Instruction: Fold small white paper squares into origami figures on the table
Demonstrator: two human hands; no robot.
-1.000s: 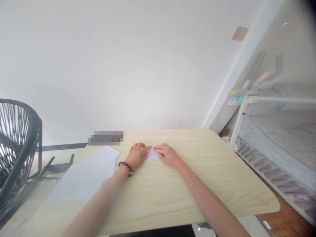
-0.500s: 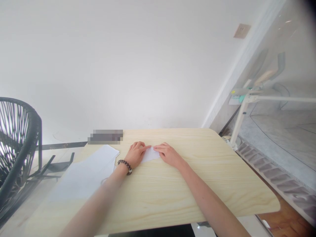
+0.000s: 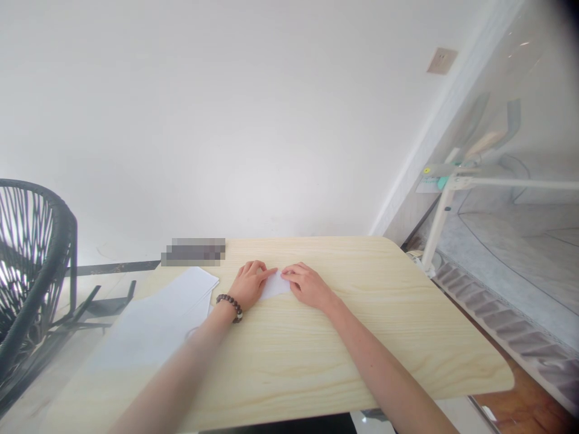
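A small piece of white paper [image 3: 274,287] lies on the wooden table between my two hands. My left hand [image 3: 248,282], with a dark bead bracelet [image 3: 231,306] at its wrist, bears down on the paper's left side. Its thumb reaches right along the far edge, and the other fingers are bent. At the right edge, my right hand [image 3: 307,282] has its fingers pressed together on the paper near the left thumb. Both hands cover much of the sheet, so its full outline and any folds are hidden.
Several larger white sheets [image 3: 149,322] lie on the table's left side, beside my left forearm. A blurred-out dark object [image 3: 194,250] sits at the back left edge of the table [image 3: 407,325]. A woven chair [image 3: 58,253] stands at left; a white metal frame [image 3: 438,223] rises at right.
My right hand has shifted very slightly on the paper and covers a little more of its right side. My left hand stays almost in place.
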